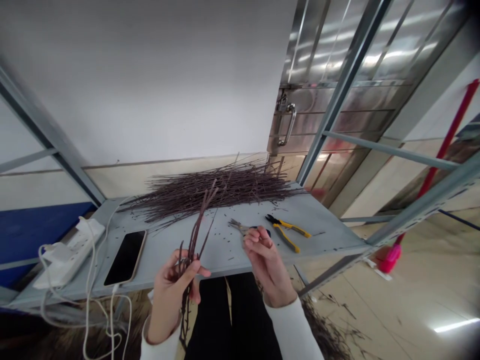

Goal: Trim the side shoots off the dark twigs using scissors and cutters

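Observation:
My left hand [178,280] is closed around a small bunch of thin dark twigs [195,227]. The twigs stand up at a tilt above the front edge of the shelf, and their lower, knobbly ends hang below my fist. To the right, my right hand [266,260] is raised with its fingers curled and their tips pressed together; whether anything tiny is between them does not show. Just behind it lie scissors [237,224], their blades pointing left and the handles partly hidden by my fingers. Yellow-and-black pliers [287,231] lie with handles spread, right of that hand.
A large heap of twigs [225,187] stretches along the back of the grey metal shelf [318,215]. On the left are a phone [126,257], a white power strip [71,252] and loose cables. Shelf posts rise at both sides; twig scraps [330,325] litter the floor.

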Tool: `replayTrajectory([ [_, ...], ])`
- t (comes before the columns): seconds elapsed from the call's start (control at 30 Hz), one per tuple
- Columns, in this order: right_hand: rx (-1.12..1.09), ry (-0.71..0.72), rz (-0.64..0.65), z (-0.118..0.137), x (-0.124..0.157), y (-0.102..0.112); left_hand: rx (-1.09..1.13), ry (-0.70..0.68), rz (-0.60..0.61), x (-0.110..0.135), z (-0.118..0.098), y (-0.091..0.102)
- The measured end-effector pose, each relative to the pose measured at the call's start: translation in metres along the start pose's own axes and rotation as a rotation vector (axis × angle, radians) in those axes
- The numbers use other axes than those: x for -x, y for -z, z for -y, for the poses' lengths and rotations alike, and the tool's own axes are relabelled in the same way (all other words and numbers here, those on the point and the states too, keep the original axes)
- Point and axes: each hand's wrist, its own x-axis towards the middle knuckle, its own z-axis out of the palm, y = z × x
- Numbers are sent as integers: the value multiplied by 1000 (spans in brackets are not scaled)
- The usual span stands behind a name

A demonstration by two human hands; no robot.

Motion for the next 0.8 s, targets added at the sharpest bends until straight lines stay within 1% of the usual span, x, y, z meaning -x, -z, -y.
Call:
replayTrajectory([
  [0.03, 228, 93, -12, -4, -6, 11, 8, 11, -2, 0, 0, 0],
  [0.07, 507, 191, -16, -8, -13, 23, 15, 23, -1, 1, -1, 0],
  [0.13, 1160, 355, -10, -13, -27, 47, 27, 34, -2, 1, -1, 0],
  [0.17, 1321, 378, -2, -15, -33, 58, 30, 38, -3, 1, 0, 0],
  [0.23, 1527, 378, 16, -15, -43, 78, 25, 44, -5, 1, -1, 1],
  [0.33, 1717, 297, 50, -13, -50, 102, 4, 43, -8, 3, -2, 0],
  [0.4, 1835, 228, 76, -12, -53, 113, -13, 40, -6, 4, -5, -1],
  [0.53, 1986, 135, 136, -8, -62, 126, -54, 49, 23, 4, -8, -4],
  [0.67, 1999, 120, 237, 1, -74, 126, -92, 42, 2, 6, -11, -6],
  [0.73, 1950, 143, 279, 8, -78, 125, -106, 50, -17, 8, -11, -6],
  [0.8, 1885, 176, 287, 17, -78, 124, -108, 57, -34, 9, -11, -6],
])
